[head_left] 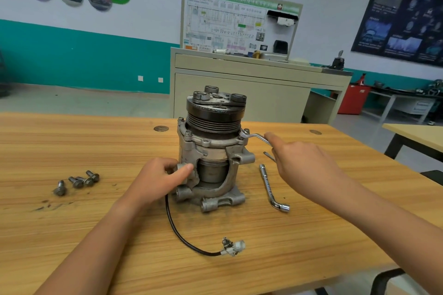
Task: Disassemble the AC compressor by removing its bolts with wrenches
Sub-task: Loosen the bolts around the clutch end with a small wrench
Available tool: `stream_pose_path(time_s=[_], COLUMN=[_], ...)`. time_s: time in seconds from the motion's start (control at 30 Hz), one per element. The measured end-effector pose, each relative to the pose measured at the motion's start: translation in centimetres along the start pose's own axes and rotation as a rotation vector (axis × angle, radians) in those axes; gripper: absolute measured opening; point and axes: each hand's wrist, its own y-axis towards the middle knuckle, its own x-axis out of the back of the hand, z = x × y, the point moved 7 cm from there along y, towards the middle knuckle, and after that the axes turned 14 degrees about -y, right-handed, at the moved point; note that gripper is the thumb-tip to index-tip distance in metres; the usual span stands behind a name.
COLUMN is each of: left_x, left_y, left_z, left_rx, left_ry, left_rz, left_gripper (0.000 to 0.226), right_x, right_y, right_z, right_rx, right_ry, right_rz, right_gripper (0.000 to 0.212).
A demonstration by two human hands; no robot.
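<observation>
The AC compressor [213, 151] stands upright on the wooden table [96, 218], its black pulley on top. My left hand [158, 179] grips a lug on its lower left side. My right hand [302, 165] holds the handle of an offset ring wrench [255, 137] whose head sits on a bolt [245, 131] at the compressor's upper right flange. Several removed bolts [79, 181] lie in a loose group on the table to the left.
An L-shaped socket wrench [271, 189] lies on the table right of the compressor. The compressor's black cable with a white connector [233, 246] trails toward the near edge. A beige training bench [239, 84] stands behind the table, and another table [417, 136] at right.
</observation>
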Motion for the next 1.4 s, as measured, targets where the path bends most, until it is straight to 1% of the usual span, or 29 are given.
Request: stream_pose_path(time_s=[0.07,0.2,0.27,0.3,0.37,0.43,0.53,0.63,0.67,0.73,0.77,0.83,0.87,0.9,0.97,1.0,1.03,1.07,1.1,1.13,1.2,1.23,1.27,1.4], left_x=[0.0,0.0,0.0,0.0,0.0,0.1,0.0,0.0,0.1,0.1,0.1,0.1,0.1,0.1,0.1,0.1,0.1,0.1,0.0,0.0,0.1,0.1,0.1,0.1], left_y=[-0.1,-0.1,-0.1,0.0,0.0,0.0,0.1,0.1,0.0,0.0,0.0,0.0,0.0,0.1,0.0,0.0,0.0,0.0,0.0,0.0,0.0,0.0,0.0,0.0], left_z=[-0.1,0.0,0.0,0.0,0.0,0.0,0.2,0.2,0.2,0.2,0.2,0.1,0.2,0.2,0.3,0.4,0.4,0.4,0.4,0.4,0.4,0.4,0.3,0.3], left_rx=[-0.002,0.002,-0.01,-0.017,-0.023,-0.023,-0.012,-0.011,-0.011,-0.011,-0.011,-0.01,-0.009,-0.008,-0.001,0.002,0.002,0.004,0.009,0.013,0.01,0.01,0.01,0.004], left_ry=[-0.006,-0.028,-0.023,-0.019,-0.013,-0.016,-0.032,-0.042,-0.046,-0.051,-0.049,-0.047,-0.048,-0.048,-0.046,-0.041,-0.033,-0.025,-0.022,-0.021,-0.017,-0.011,-0.005,-0.006], left_rz=[-0.001,-0.013,-0.017,-0.017,-0.017,-0.023,-0.028,-0.027,-0.024,-0.02,-0.019,-0.02,-0.019,-0.016,-0.013,-0.012,-0.011,-0.008,-0.005,-0.004,-0.011,-0.013,-0.013,-0.012], left_gripper=[0.046,0.041,0.043,0.043,0.045,0.046,0.046,0.045,0.044,0.042,0.041,0.04,0.041,0.042,0.042,0.041,0.042,0.045,0.048,0.049,0.051,0.051,0.051,0.046], right_x=[1.0,3.4,4.0,4.0,3.4,2.4,0.9,0.0,0.1,0.7,0.7,0.5,0.6,0.8,0.5,0.5,0.9,1.6,2.4,2.9,2.0,1.4,1.1,1.7], right_y=[0.2,0.5,0.9,1.3,2.0,2.9,4.2,6.1,6.7,7.3,7.5,7.5,7.6,7.6,6.8,5.9,4.8,3.8,2.9,2.2,0.9,0.3,-0.1,-0.3], right_z=[0.7,2.1,2.1,1.9,1.0,0.1,-1.1,-0.6,0.0,1.0,1.6,2.2,1.6,0.3,-3.3,-4.5,-5.3,-5.5,-5.2,-4.5,-2.5,-1.8,-1.2,-0.1], right_rx=[0.048,0.207,0.244,0.249,0.247,0.271,0.308,0.317,0.315,0.287,0.283,0.274,0.213,0.091,-0.27,-0.374,-0.408,-0.381,-0.305,-0.214,-0.061,-0.019,0.001,-0.011], right_ry=[-0.098,-0.329,-0.357,-0.353,-0.335,-0.354,-0.358,-0.283,-0.231,-0.064,-0.018,0.062,0.171,0.343,0.757,0.929,1.04,1.046,0.959,0.787,0.387,0.237,0.138,-0.026], right_rz=[0.022,0.01,0.024,0.033,0.047,0.015,-0.075,-0.212,-0.284,-0.507,-0.574,-0.59,-0.575,-0.57,-0.522,-0.537,-0.57,-0.577,-0.546,-0.469,-0.213,-0.103,-0.042,-0.012], right_gripper=[0.055,0.032,0.022,0.021,0.023,0.028,0.042,0.038,0.035,0.028,0.027,0.023,0.018,0.014,0.018,0.018,0.016,0.015,0.016,0.019,0.024,0.026,0.028,0.04])
